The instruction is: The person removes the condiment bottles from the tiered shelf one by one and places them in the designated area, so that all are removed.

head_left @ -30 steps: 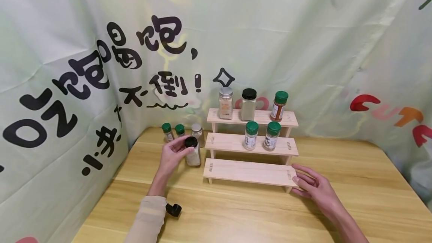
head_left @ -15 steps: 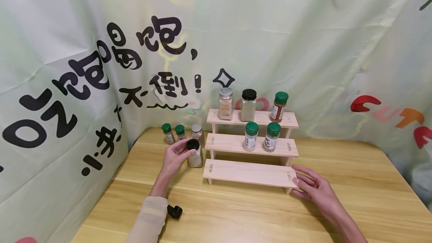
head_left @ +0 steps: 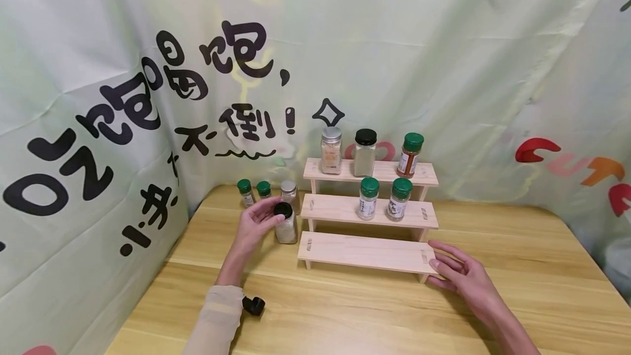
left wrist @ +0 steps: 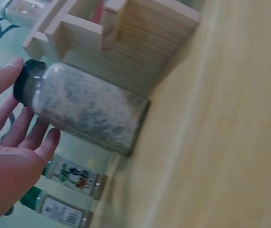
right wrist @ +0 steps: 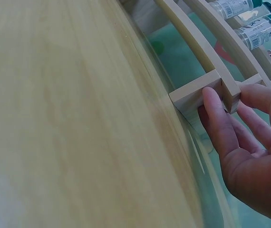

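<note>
My left hand pinches the black lid of a clear spice jar with pale contents. In the left wrist view the jar appears upright, its base at the table, left of the rack's lowest step. My right hand holds the right end of the three-step wooden rack at its lowest step. The right wrist view has the thumb and fingers on either side of that step's corner. Two green-capped spice jars stand on the middle step; three jars stand on the top one.
Behind my left hand, two small green-capped jars and a silver-capped jar stand on the wooden table. A printed cloth hangs behind and to the left. My left wrist carries a black device.
My left hand has shifted the black-lidded spice jar very slightly to the right, closer to the rack. The right hand stays at the rack's end.
</note>
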`<state>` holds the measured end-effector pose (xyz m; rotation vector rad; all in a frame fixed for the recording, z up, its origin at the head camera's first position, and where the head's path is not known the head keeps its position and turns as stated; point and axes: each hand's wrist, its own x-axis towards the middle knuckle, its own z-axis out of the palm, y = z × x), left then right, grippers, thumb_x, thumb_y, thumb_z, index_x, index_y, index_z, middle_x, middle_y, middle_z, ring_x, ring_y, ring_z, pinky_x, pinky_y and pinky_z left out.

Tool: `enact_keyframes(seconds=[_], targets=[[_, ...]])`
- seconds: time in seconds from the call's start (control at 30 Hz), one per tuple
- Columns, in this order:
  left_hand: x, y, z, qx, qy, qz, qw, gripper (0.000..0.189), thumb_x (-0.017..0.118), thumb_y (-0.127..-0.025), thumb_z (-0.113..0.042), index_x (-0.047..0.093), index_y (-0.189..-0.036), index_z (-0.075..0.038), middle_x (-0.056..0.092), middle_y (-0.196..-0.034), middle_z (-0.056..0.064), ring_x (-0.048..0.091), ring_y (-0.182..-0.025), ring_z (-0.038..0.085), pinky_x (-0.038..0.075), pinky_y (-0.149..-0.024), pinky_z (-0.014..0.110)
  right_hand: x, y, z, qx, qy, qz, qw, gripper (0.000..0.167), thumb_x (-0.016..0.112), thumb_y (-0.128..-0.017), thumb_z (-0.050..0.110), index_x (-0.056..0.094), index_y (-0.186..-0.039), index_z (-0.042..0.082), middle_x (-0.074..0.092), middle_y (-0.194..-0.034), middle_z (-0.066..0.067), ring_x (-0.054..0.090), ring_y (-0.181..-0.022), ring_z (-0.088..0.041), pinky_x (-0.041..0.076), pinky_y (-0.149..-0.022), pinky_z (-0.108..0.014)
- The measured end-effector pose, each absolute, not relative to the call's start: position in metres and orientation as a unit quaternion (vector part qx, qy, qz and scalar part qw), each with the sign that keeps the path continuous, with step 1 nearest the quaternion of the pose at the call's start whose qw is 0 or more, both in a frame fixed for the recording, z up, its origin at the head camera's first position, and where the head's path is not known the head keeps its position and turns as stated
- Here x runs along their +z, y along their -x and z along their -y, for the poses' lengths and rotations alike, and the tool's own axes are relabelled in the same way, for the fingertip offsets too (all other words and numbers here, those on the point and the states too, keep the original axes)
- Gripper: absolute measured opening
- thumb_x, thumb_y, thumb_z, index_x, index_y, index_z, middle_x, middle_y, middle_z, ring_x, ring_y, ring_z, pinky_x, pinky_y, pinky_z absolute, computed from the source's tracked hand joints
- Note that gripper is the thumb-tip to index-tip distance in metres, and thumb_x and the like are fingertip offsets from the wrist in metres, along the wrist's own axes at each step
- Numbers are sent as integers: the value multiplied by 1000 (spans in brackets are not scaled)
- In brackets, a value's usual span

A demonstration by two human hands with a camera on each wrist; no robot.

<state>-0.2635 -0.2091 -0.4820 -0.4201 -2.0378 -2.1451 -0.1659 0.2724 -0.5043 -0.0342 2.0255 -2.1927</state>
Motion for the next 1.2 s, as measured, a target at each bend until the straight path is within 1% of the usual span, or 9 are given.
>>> enact_keyframes(seconds=[0.1,0.2,0.27,0.4,0.5,0.73,0.87,1.07,1.2], targets=[[-474,262,210,-721,142,673,83,45,76,-90,3,60,-132,9,61,-135,28,56,-129,38,48,-109,35,-504,166,-273,-734,11,-675,79,53,65,-102,7,46,-151,0,68,-121,8,68,-109,-11,60,-89,-42],[-465,260,209,-718,138,676,95,43,76,-90,3,61,-130,10,62,-134,27,57,-129,40,47,-110,39,-503,167,-273,-734,13,-674,78,53,64,-102,7,46,-151,0,68,-121,7,69,-109,-12,60,-89,-42],[-459,258,208,-715,134,678,102,41,76,-90,3,63,-128,10,63,-132,27,58,-127,39,48,-109,37,-503,167,-273,-734,14,-674,78,52,65,-102,7,47,-150,1,68,-122,7,69,-109,-12,60,-89,-42],[-448,254,203,-709,126,684,117,36,76,-91,2,65,-124,9,65,-128,28,62,-121,38,53,-103,31,-503,167,-272,-734,15,-674,78,52,65,-101,7,48,-150,2,68,-122,6,68,-110,-12,60,-89,-42],[-441,250,200,-706,133,685,121,35,75,-91,1,66,-124,10,65,-126,28,62,-119,41,54,-101,29,-503,167,-272,-734,18,-674,78,52,65,-101,7,48,-150,2,68,-122,6,68,-110,-11,60,-89,-42],[-428,240,191,-706,170,678,113,33,74,-93,0,66,-124,8,62,-127,33,59,-120,48,55,-100,30,-504,167,-272,-734,23,-675,76,51,64,-102,6,48,-150,2,67,-122,7,67,-111,-10,60,-89,-42],[-424,235,183,-707,187,674,103,32,73,-93,1,65,-123,10,62,-126,34,60,-118,48,56,-98,29,-504,167,-272,-734,21,-674,77,51,65,-101,6,48,-150,1,67,-122,7,68,-110,-10,60,-89,-42],[-425,235,170,-699,203,680,87,32,72,-93,3,65,-124,9,66,-126,27,63,-118,40,55,-100,31,-504,166,-272,-737,24,-671,76,51,64,-101,6,49,-149,1,68,-122,7,68,-110,-11,60,-89,-42],[-425,234,161,-699,214,676,88,31,71,-94,3,66,-124,7,66,-126,24,62,-119,41,55,-100,33,-505,166,-273,-738,26,-670,77,50,64,-102,5,49,-149,1,68,-122,7,68,-110,-11,60,-89,-42]])
